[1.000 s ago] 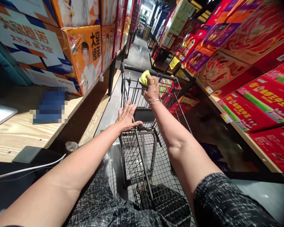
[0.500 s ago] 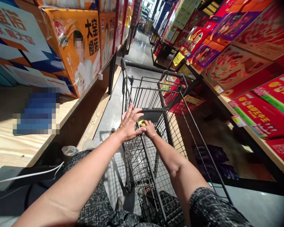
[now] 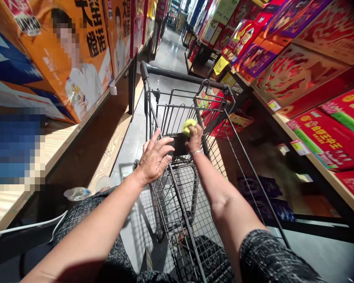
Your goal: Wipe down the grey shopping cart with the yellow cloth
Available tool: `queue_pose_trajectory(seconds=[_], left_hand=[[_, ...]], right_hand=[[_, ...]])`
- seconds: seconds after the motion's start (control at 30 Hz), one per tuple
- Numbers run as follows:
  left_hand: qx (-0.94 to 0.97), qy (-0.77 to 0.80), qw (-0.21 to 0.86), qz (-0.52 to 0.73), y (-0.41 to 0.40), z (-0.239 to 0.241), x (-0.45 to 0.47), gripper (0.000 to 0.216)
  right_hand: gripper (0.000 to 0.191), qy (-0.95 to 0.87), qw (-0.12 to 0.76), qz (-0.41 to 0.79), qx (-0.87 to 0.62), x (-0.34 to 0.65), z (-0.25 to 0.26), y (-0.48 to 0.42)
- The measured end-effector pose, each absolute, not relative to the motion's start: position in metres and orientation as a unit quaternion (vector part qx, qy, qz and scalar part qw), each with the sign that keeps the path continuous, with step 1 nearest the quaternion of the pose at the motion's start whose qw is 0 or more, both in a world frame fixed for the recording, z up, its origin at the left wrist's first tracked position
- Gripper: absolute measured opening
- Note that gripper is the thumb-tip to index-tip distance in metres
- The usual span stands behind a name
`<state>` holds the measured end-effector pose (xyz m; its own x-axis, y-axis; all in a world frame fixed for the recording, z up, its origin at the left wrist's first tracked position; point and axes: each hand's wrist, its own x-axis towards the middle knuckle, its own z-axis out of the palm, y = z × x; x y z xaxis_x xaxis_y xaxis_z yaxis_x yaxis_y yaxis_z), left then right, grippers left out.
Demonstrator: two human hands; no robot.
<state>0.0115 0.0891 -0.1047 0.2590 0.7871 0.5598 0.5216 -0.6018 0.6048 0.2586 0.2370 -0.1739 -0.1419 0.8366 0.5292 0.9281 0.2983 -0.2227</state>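
Note:
A black wire shopping cart stands in front of me, its handle bar at the far end. My right hand reaches over the basket, fingers closed around a bunched yellow-green cloth, near the child-seat part of the cart. My left hand is at the cart's left top rail, fingers spread and holding nothing. Whether its palm touches the rail is hidden.
Orange cartons stand on a wooden shelf at left, beside a blurred blue thing. Red gift boxes fill the right shelf. A clear plastic bottle lies low at left. The tiled aisle runs ahead.
My right hand has moved from the left rail, up and forward over the basket, with the yellow-green cloth. My left hand has shifted slightly left, and the view has moved closer to the left shelf.

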Motion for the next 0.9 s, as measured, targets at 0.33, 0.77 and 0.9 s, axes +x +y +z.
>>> queue_pose_trajectory(seconds=[0.33,0.77,0.9], left_hand=[[0.775,0.397,0.14,0.472,0.09,-0.107,0.014,0.036],[0.768,0.391,0.145,0.486,0.091,-0.11,0.018,0.036],[0.77,0.384,0.142,0.488,0.091,-0.112,0.019,0.038]], right_hand=[[0.059,-0.542,0.302,-0.003,-0.784,0.289,-0.21,0.218],[0.07,-0.556,0.193,-0.037,-0.808,0.287,-0.178,0.235],[0.051,-0.546,0.094,0.033,-0.832,0.306,-0.181,0.209]])
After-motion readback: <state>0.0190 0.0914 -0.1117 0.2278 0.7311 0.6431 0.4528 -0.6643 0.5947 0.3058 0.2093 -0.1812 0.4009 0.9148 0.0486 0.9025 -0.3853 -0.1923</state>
